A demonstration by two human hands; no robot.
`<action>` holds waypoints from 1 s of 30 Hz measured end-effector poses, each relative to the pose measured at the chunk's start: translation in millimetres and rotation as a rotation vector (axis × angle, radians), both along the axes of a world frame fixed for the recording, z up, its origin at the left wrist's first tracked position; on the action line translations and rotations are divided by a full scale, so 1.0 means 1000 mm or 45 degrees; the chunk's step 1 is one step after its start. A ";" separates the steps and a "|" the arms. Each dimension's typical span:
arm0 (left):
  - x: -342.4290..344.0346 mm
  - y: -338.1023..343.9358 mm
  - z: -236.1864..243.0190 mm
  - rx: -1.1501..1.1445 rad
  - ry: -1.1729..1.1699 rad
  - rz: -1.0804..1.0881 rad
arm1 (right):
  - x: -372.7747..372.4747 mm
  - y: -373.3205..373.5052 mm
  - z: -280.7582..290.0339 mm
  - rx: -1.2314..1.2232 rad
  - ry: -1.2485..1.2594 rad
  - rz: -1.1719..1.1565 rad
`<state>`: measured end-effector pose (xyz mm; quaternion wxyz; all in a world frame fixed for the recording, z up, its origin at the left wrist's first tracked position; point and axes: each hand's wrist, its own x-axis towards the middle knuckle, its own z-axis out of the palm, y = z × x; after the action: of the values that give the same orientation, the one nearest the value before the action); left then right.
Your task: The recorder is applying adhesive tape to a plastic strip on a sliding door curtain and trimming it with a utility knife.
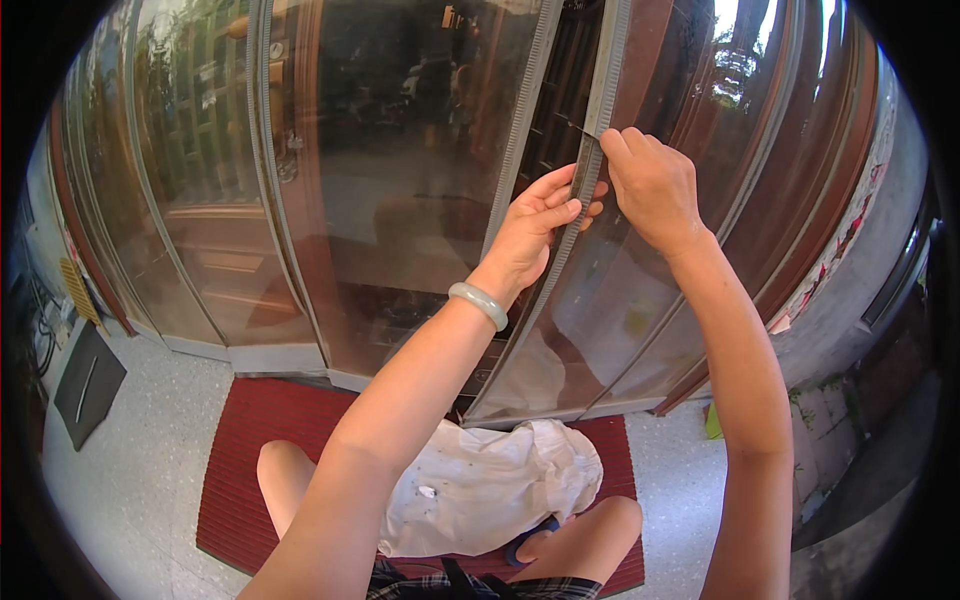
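Note:
A clear plastic curtain panel point(640, 270) hangs upright before me, with a grey ribbed edge strip point(600, 120) running down its side. My left hand point(535, 222), below a pale bangle point(479, 305), is closed on that strip, thumb in front and fingertips showing on its far side. Just above, my right hand point(652, 185) is shut in a pinch at the strip's edge. From its fingertips a thin dark sliver point(572, 124) sticks out leftward across the gap; its kind is too small to tell. A second ribbed edge strip point(518, 130) borders the gap on the left.
A white cloth point(470, 490) with dark specks lies between my bent legs on a red ribbed mat point(250, 450). More clear panels point(190, 200) stand at the left, before brown wooden doors. A dark flat board point(90, 385) is on the speckled floor at the far left.

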<state>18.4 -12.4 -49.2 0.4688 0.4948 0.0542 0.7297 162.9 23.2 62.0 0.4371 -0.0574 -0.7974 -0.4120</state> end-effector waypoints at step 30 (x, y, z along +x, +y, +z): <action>0.001 -0.007 0.001 -0.057 0.010 -0.104 | 0.019 -0.003 0.001 -0.063 -0.141 0.066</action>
<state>19.0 -19.0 -48.4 0.5091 0.4886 0.0520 0.7067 181.5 20.0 62.7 0.4013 -0.0248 -0.8315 -0.3833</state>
